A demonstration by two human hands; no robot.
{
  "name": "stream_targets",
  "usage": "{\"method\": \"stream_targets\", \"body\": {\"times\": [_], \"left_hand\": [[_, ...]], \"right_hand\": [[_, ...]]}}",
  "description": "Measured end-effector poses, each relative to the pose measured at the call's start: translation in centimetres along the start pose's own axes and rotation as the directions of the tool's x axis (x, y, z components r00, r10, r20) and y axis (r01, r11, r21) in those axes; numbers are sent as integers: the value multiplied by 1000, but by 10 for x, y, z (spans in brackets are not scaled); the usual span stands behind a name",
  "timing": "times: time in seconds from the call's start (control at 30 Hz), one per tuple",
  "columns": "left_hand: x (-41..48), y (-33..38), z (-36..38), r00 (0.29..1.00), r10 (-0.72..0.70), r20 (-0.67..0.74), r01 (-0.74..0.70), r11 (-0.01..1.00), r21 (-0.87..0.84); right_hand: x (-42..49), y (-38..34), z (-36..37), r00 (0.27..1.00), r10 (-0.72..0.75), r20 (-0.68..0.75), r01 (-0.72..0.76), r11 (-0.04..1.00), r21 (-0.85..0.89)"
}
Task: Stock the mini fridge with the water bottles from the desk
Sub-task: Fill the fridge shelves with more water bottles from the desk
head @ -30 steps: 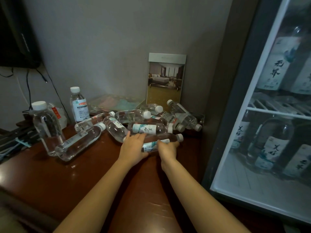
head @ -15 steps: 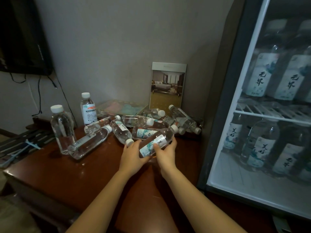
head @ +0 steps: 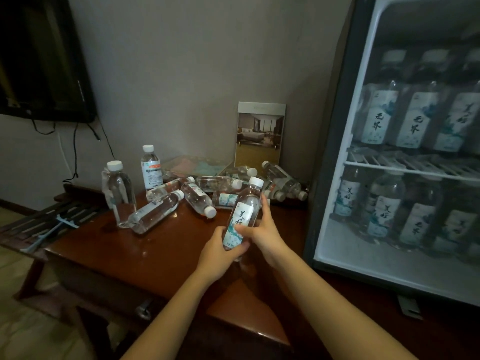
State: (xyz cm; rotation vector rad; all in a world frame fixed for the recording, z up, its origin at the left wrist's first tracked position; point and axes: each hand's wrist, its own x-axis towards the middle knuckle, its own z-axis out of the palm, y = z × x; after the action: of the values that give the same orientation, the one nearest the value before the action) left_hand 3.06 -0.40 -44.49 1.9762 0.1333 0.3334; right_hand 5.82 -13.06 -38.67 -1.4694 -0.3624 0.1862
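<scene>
- Both hands grasp one labelled water bottle [head: 242, 216], which is tilted slightly with its cap up, just above the desk's [head: 155, 255] right half. The left hand [head: 220, 252] wraps its base and the right hand [head: 262, 229] clasps its middle.
- The mini fridge [head: 335, 152] stands against the desk's right edge. Bottles already stand on its wire shelf [head: 415, 170] and on the floor below, so stocking looks partly done.
- The fridge's contents look hazy, and I cannot tell whether a glass door is shut over them.
- Much remains: a heap of lying bottles [head: 207, 188] runs along the back edge towards the back right corner. Two upright bottles [head: 119, 193] stand nearer the back left corner.
- The desk is dark, glossy red-brown wood.
- A picture card [head: 259, 136] leans on the grey wall at the back edge.
- A dark screen [head: 39, 61] hangs at upper left, trailing cables.
- A slatted rack [head: 39, 222] sits beside the desk's left edge.
</scene>
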Motion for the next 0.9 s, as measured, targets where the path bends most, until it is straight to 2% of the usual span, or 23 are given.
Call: {"method": "stream_targets", "body": {"times": [0.13, 0.23, 0.33, 0.6, 0.7, 0.9], "left_hand": [[-24, 18, 2, 996, 87, 38, -84, 995, -60], [-46, 29, 11, 984, 156, 90, -138, 974, -181], [-61, 41, 29, 971, 207, 121, -177, 960, -217], [-73, 92, 99, 887, 462, -21, -462, 885, -54], [-72, 111, 125, 882, 471, -29, -471, 882, -6], [-56, 136, 177, 903, 425, 68, -428, 903, 41]], "right_hand": [[-29, -9, -8, 996, -91, 15, 92, 994, -55], [-55, -15, -21, 984, -178, 15, 178, 965, -191], [-79, -21, -37, 969, -244, -35, 225, 932, -285], [-120, -42, -108, 925, -320, -204, 238, 908, -346], [-124, -45, -136, 902, -330, -279, 226, 911, -345], [-111, -39, -180, 856, -346, -384, 171, 891, -421]]}}
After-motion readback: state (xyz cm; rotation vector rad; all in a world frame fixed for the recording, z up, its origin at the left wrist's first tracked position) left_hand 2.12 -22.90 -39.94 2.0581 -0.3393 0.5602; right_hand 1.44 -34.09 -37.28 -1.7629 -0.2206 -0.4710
